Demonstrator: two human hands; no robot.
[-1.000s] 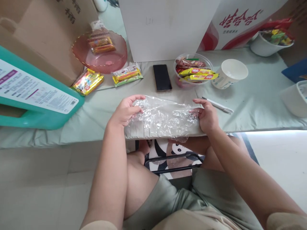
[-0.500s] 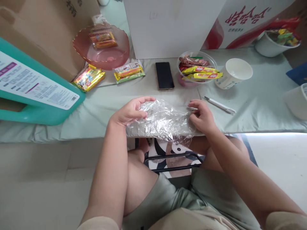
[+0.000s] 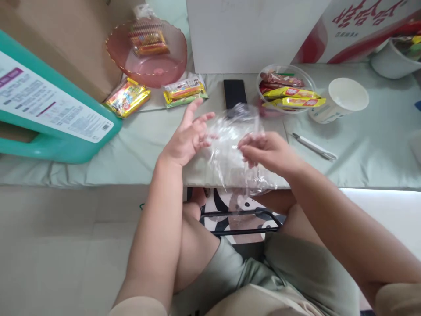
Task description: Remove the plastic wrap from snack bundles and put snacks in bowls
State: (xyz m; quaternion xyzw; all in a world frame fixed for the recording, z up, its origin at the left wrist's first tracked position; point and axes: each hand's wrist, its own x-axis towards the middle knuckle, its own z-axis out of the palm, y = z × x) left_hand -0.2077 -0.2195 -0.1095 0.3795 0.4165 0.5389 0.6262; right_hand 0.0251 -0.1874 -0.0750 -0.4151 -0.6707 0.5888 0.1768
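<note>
A crumpled clear plastic bag hangs between my hands at the front edge of the cloth-covered table, blurred by motion. My right hand has its fingers closed on the bag's right part. At the bag's left side, my left hand is open, its fingers spread and raised. Whether its fingertips touch the film I cannot tell. Behind the bag lies a dark phone, its near end partly covered by the film. A white pen-like tool rests to the right of my right hand.
Snack packs and wrapped bars lie near a pink glass bowl. A clear tub holds several snacks, beside a white paper cup. A green jug stands left; a white box stands behind.
My left hand has opened and lifted, its fingers now spread. My right hand has moved left with the bag, which has risen and bunched between the hands. The view has shifted slightly.
</note>
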